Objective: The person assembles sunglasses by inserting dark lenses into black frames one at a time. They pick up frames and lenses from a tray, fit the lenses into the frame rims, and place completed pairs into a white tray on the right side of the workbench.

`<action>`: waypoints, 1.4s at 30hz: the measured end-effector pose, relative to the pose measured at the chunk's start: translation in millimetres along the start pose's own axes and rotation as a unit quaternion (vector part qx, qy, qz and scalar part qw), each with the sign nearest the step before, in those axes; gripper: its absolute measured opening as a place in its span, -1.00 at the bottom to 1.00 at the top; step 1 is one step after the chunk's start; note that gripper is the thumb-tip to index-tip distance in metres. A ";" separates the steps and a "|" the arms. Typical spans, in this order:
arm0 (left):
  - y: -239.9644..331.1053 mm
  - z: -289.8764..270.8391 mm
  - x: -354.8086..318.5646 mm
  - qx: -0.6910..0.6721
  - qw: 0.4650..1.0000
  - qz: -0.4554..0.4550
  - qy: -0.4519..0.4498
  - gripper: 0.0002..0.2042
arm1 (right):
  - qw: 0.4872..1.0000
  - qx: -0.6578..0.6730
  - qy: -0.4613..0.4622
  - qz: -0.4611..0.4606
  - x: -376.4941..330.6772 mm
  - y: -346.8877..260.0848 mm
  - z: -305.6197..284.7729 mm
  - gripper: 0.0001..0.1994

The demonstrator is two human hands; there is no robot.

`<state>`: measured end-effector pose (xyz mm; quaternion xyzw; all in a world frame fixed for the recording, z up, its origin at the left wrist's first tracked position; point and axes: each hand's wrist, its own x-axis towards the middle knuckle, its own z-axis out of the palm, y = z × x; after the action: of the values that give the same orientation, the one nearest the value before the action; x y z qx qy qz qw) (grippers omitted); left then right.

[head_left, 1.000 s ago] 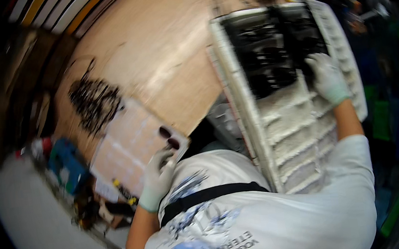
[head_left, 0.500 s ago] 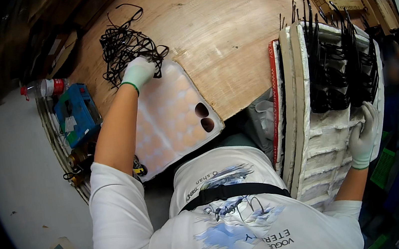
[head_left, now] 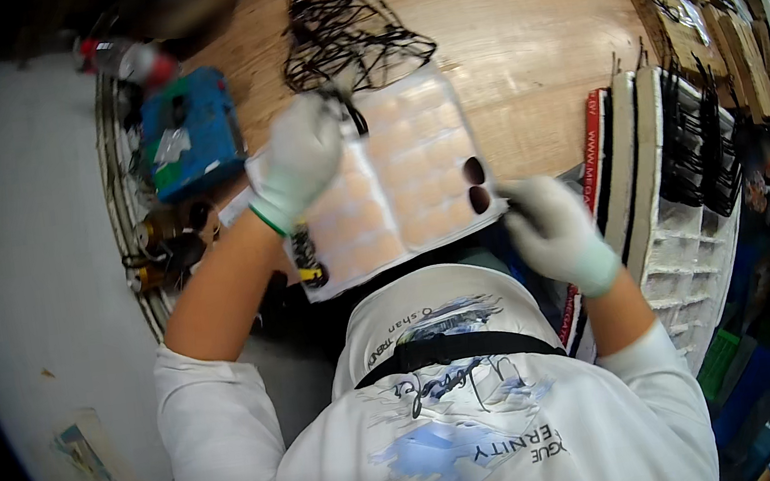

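My left hand (head_left: 301, 154), in a white glove with a green cuff edge, is closed on a black eyeglass frame (head_left: 357, 119) above the upper edge of a lens tray (head_left: 387, 201). A tangled pile of black eyeglass frames (head_left: 344, 37) lies just beyond it. Two dark lenses (head_left: 477, 185) sit at the tray's right side, over pale peach rows. My right hand (head_left: 554, 228), also gloved, is beside the tray's near right corner, closest to those lenses. Motion blurs its fingers, and any contact with the tray is unclear.
On the right stand compartment trays (head_left: 683, 250) partly filled with black frames (head_left: 695, 141). A blue box-shaped device (head_left: 191, 135) and a bottle with a red label (head_left: 128, 62) are at the left. Cardboard boxes (head_left: 682, 21) line the far right.
My left hand has drawn back from the pile toward me with a frame. My right hand has left the compartment tray and moved left to the lens tray. The whole view has shifted.
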<state>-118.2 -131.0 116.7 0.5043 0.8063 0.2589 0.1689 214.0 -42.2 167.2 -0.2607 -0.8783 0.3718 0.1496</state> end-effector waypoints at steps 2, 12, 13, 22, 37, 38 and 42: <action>-31.4 13.7 -60.2 -0.172 0.980 0.096 0.024 -0.61 | 0.992 -0.018 -0.083 -0.095 29.6 5.0 80.3 -0.71; -106.1 -44.1 -263.2 -0.636 0.659 -0.151 0.371 -0.56 | 0.882 -0.231 -0.317 -0.261 108.4 -55.9 308.2 -0.70; -113.6 -50.9 -286.7 -0.629 0.684 -0.169 0.328 -0.64 | 0.864 -0.267 -0.358 -0.232 110.3 -68.4 302.4 -0.68; -70.2 -63.3 -348.9 -0.620 0.717 -0.286 0.141 -0.85 | 0.923 -0.272 -0.232 -0.141 75.2 -49.4 288.4 -0.57; -68.4 -115.4 -345.2 -0.501 0.857 -0.114 -0.014 -0.63 | 0.947 -0.269 -0.168 0.054 82.1 -84.2 289.8 -0.62; -65.9 -117.4 -336.6 -0.521 0.847 -0.102 0.015 -0.63 | 0.954 -0.246 -0.171 0.019 79.1 -90.2 294.4 -0.62; -54.4 -126.8 -305.5 -0.513 0.854 -0.078 0.044 -0.61 | 0.906 -0.298 -0.296 0.051 87.5 -108.8 323.5 -0.56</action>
<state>-92.6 -456.9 190.8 0.2693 0.6024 0.6437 0.3876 -43.1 -242.3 33.2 -0.2158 -0.9374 0.1603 -0.2213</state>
